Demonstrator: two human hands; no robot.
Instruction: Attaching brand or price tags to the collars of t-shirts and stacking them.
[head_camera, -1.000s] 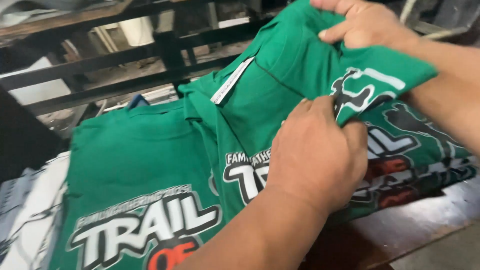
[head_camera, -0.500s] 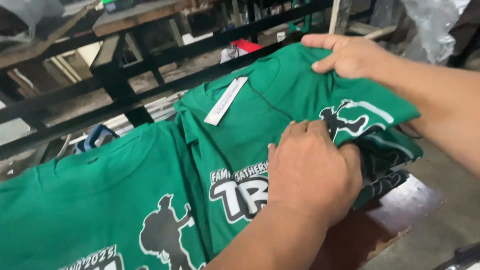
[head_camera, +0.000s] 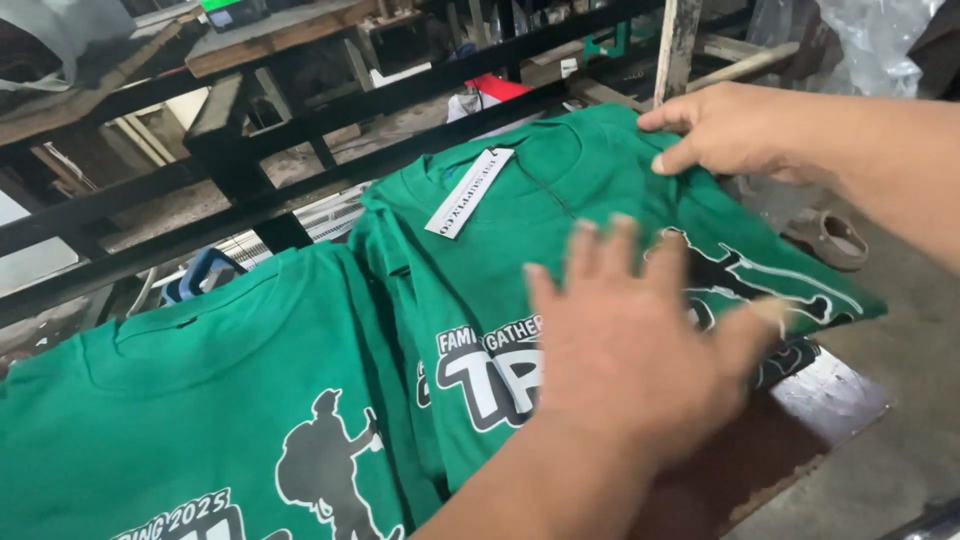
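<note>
A: Anything different at the left hand (head_camera: 630, 360)?

B: Yes. Pressed down on the shirt (head_camera: 500, 260) a second ago, curled over the print. Now lifted clear of it, spread wide open, blurred with motion, gripping nothing.

A: And at the right hand (head_camera: 740, 130)?

B: Stays at the far edge of the shirt, near the shoulder. Pinched the cloth earlier. Now lies flatter, with thumb and forefinger stretched along the edge. Touches the fabric for certain, but hard to tell about any cloth caught between them.

A: Where to look for the shirt?

B: On top of a small stack on the brown board (head_camera: 800, 420), chest up, collar toward the black rails (head_camera: 300, 190). Carries a white label (head_camera: 468, 192) across the neck opening. Overlaps a second shirt (head_camera: 200, 400) on the left, same green, also print up.

A: Any change in the lie of it?

B: Flatter than a second ago. Shows more of the dark figure print on the right side, covered before by the left hand.

A: So what to make of it for the work?

B: Probably done with pressing on this one. Seems anchored only at the far edge now, free everywhere else.
</note>
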